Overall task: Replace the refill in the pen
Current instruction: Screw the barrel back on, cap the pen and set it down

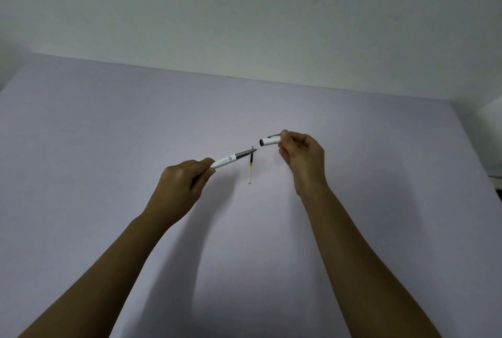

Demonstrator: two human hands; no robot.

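While your left hand (180,181) is closed around the back end of the pen body (231,159), its fingers curl tightly on the white barrel and the grey tip points up and to the right. Your right hand (301,155) is also closed, and it pinches the pen cap (270,141) between thumb and fingers, with the open mouth of the cap turned to the left, toward the pen tip. I count one pen body, one cap and one refill (250,167). The refill lies on the lilac tabletop (108,133), between your two hands, just below the pen tip; it lies nearly straight toward you, with the dark end far and the pale end near. Neither hand touches it.
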